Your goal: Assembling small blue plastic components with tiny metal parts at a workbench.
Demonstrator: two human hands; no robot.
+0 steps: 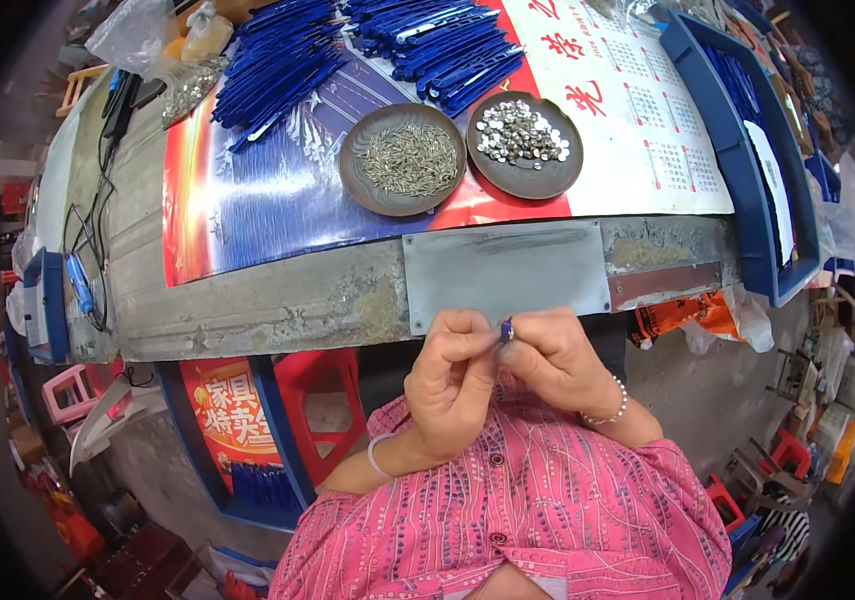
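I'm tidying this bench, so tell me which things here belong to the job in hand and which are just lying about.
In use:
left hand and right hand pinching a small blue piece
dish of thin metal pins
dish of shiny round caps
piles of blue parts

Lying about:
black cables
clear plastic bags
red stool

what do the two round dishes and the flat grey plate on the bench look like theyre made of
Both round dishes look like dull brown metal, possibly rusted or aged; matte with thin rims. The flat grey plate looks like sheet metal: smooth, faintly streaked, soft sheen.
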